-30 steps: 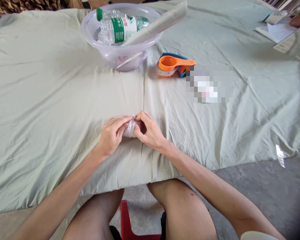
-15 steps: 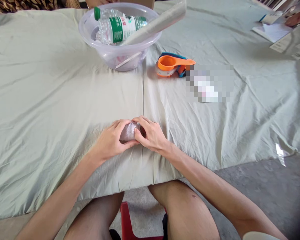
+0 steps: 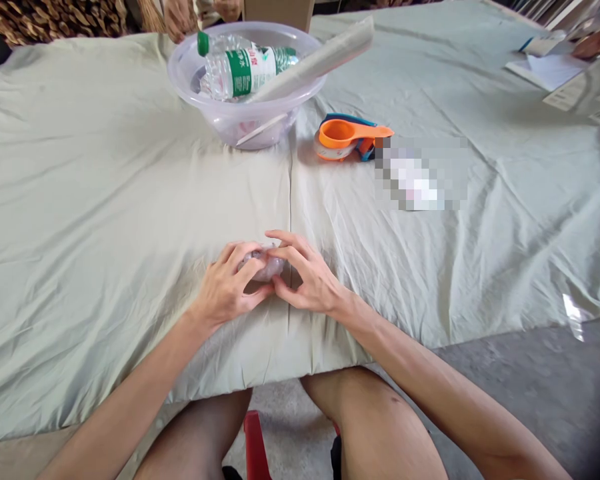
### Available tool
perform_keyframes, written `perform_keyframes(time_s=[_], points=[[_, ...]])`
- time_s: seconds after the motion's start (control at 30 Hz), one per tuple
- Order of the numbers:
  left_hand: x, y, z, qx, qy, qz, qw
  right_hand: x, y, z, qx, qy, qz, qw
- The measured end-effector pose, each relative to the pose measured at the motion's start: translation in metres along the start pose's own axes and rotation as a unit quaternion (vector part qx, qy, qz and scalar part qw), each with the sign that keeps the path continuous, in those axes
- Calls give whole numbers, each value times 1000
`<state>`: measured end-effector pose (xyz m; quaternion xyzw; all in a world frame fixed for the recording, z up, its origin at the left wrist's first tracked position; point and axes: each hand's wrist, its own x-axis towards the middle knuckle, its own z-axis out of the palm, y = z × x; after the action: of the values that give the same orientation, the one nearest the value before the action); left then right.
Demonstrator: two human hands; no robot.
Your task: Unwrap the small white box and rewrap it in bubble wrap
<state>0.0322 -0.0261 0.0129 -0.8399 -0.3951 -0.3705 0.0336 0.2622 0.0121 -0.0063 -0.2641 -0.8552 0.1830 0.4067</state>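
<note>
Near the front edge of the cloth-covered table, both my hands are around a small, rounded, pale bundle [image 3: 271, 269] that looks wrapped in clear, shiny plastic. From the left side, my left hand [image 3: 227, 283] curls its fingers over the top, with the thumb low at the front. My right hand [image 3: 307, 277] pinches the right side of the bundle between thumb and fingers, one finger raised and stretched to the left. My fingertips nearly meet at the middle and cover part of the bundle. What lies inside the wrap I cannot make out.
Farther back stands a translucent purple basin [image 3: 213, 113] with plastic bottles [image 3: 241, 73] and a long roll of clear film [image 3: 325, 59]. An orange and blue tape dispenser [image 3: 341, 135] lies right of it, beside a pixelated patch. Another person's hands [image 3: 179, 20] show behind the basin.
My fingers have shifted on the bundle: the right index finger has lifted, and the plastic looks more crumpled on top. The view has tilted up slightly, showing another person's hands behind the basin.
</note>
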Motion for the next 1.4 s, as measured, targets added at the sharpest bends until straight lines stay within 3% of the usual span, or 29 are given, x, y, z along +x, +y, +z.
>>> perform_keyframes(time_s=[0.07, 0.2, 0.3, 0.4, 0.5, 0.7, 0.8, 1.03, 1.17, 1.23, 1.33, 1.37, 1.4], points=[[1, 0, -4, -49, -4, -6, 999, 0, 0, -2, -12, -6, -5, 1000], [1, 0, -4, -158, -12, -79, 984, 0, 2, -5, 6, -14, -27, 1000], [0, 2, 4, -167, 5, -107, 980, 0, 2, -6, 19, -1, -33, 999], [-1, 4, 10, -105, 52, -82, 990, 0, 2, -7, 6, 22, -30, 999], [-5, 4, 10, -17, 109, -14, 994, 0, 3, -5, -1, 32, -14, 999], [-7, 2, 7, 0, 72, 48, 996, -1, 4, -3, 36, 37, -6, 999], [-6, 4, 8, 1, 87, 35, 996, -2, 3, -5, 62, 33, 13, 997], [-6, 9, 5, -14, 61, -3, 998, 0, 4, -2, 82, 28, 33, 996], [-7, 8, 4, -15, 58, -10, 998, 7, -32, -21, 55, 133, 78, 986], [-8, 7, 4, -12, 75, -1, 997, 1, -68, -40, 39, 129, 78, 988], [-10, 1, 5, -3, 79, 4, 997, -40, -120, -68, -7, 84, 58, 995], [-12, -2, 6, 3, 47, -10, 999, -62, -132, -75, -37, 139, 68, 987], [-13, -5, 7, -1, 88, 1, 996, -88, -140, -81, -81, 169, 83, 979]])
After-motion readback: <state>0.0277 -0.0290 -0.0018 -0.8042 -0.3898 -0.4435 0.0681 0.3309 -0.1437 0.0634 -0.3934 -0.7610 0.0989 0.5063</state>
